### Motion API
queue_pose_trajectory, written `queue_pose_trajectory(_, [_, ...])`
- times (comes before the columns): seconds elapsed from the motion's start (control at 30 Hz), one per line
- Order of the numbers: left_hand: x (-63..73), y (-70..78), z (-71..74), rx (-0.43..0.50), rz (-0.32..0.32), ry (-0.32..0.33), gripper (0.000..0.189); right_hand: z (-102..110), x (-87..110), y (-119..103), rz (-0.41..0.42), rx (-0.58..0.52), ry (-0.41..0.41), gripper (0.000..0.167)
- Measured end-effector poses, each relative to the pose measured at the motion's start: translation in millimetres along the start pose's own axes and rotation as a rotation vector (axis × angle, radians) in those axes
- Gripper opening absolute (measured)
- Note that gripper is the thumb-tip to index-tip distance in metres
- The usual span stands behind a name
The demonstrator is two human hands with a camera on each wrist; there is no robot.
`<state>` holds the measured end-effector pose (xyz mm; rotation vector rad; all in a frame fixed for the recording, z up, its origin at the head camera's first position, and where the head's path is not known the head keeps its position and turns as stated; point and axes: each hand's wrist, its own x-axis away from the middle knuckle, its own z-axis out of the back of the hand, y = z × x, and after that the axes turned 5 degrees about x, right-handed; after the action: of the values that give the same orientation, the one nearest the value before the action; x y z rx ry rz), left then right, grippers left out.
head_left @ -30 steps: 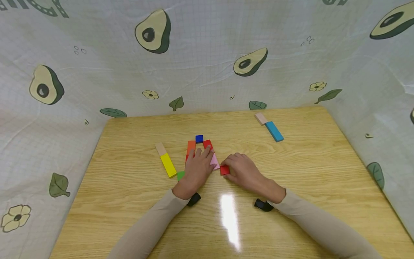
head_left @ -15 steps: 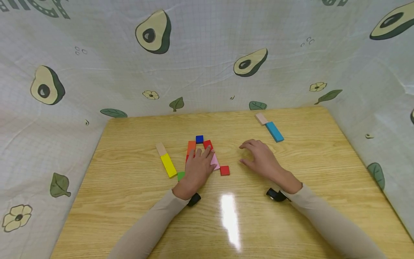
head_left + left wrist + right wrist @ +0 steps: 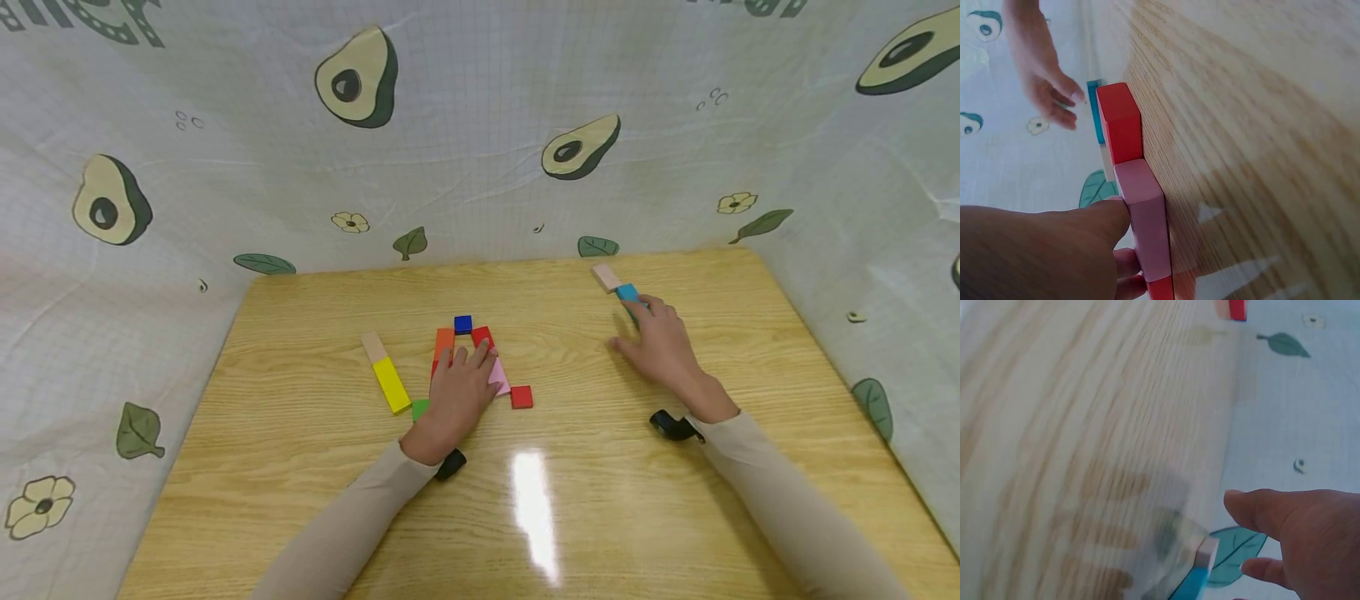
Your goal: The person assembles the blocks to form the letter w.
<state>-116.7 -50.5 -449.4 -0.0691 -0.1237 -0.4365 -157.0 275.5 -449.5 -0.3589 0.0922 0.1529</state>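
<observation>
My left hand [image 3: 453, 404] rests, fingers spread, over a group of wooden blocks. It touches the pink block [image 3: 498, 379] and the long red block [image 3: 482, 335]; in the left wrist view its thumb lies against the pink block [image 3: 1147, 219]. An orange block [image 3: 444, 340], a dark blue block [image 3: 462, 325] and a green block [image 3: 420, 408] stand around that hand, partly covered. A small red block [image 3: 521, 397] sits at the pink block's lower corner. My right hand [image 3: 663, 350] hovers at the light blue block [image 3: 627, 292], thumb and fingers apart, hiding part of it.
A yellow block [image 3: 392, 385] and a beige block [image 3: 373, 347] lie end to end on the left of the wooden table [image 3: 300, 467]. Another beige block [image 3: 605, 277] adjoins the light blue one. A printed cloth [image 3: 480, 167] hangs behind the table's back edge.
My right hand has let go of the small red block and moved right and away to the light blue block. The left hand has stayed in place.
</observation>
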Motion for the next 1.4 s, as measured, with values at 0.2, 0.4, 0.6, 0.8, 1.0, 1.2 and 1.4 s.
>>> queue_pose_trajectory(0.2, [-0.5, -0.1, -2.0, -0.002, -0.002, 0.006, 0.059, 0, 0.3, 13, -0.067, 0.031, -0.041, 0.074])
queue_pose_trajectory(0.4, [-2.0, -0.6, -3.8, 0.011, 0.002, -0.001, 0.060, -3, -0.2, 20, -0.084, 0.058, -0.073, 0.077])
queue_pose_trajectory(0.6, [-1.9, -0.8, -4.6, 0.022, 0.006, -0.002, 0.060, -6, 0.0, 21, -0.085, 0.073, -0.063, 0.073])
queue_pose_trajectory(0.8, [-0.5, -0.6, -5.2, 0.005, 0.002, 0.021, 0.060, -3, -3.7, 18, -0.063, 0.067, -0.029, 0.073])
queue_pose_trajectory(1.0, [-0.4, -0.7, -5.2, 0.006, -0.006, 0.036, 0.060, 4, -19.3, 29, 0.028, 0.087, -0.090, 0.081])
queue_pose_trajectory(1.2, [-1.8, -0.2, -4.4, 0.009, 0.004, 0.017, 0.060, 11, -34.8, 38, 0.105, 0.153, -0.227, 0.084])
queue_pose_trajectory(1.4, [-2.3, -0.5, -5.3, 0.023, 0.013, 0.005, 0.060, 14, -40.5, 39, 0.133, 0.165, -0.260, 0.082])
